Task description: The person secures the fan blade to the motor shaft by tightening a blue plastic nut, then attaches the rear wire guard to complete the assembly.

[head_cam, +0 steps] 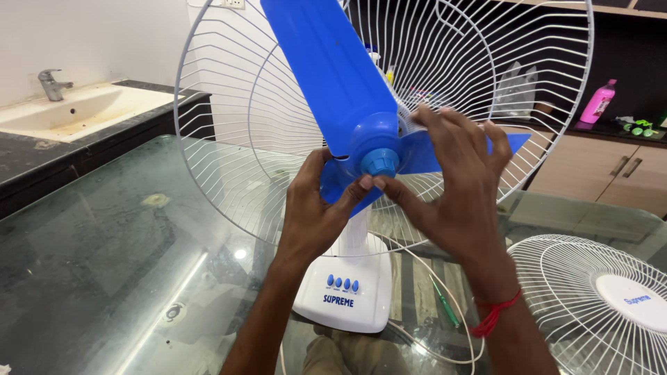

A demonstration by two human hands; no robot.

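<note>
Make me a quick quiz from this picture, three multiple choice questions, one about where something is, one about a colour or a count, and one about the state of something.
1. Where does the loose front grille lie?
A. on the glass table, at the right
B. in the sink
C. on the cabinet

2. What colour are the fan blades?
A. white
B. blue
C. green

3. How is the fan now?
A. fully closed by both grilles
B. lying flat
C. upright with its front open

Answers:
1 A, it rests flat on the glass table, right of the fan's base.
2 B, the blades and the round cap are blue.
3 C, only the rear grille is mounted, and the left hand and right hand reach the cap directly.
</note>
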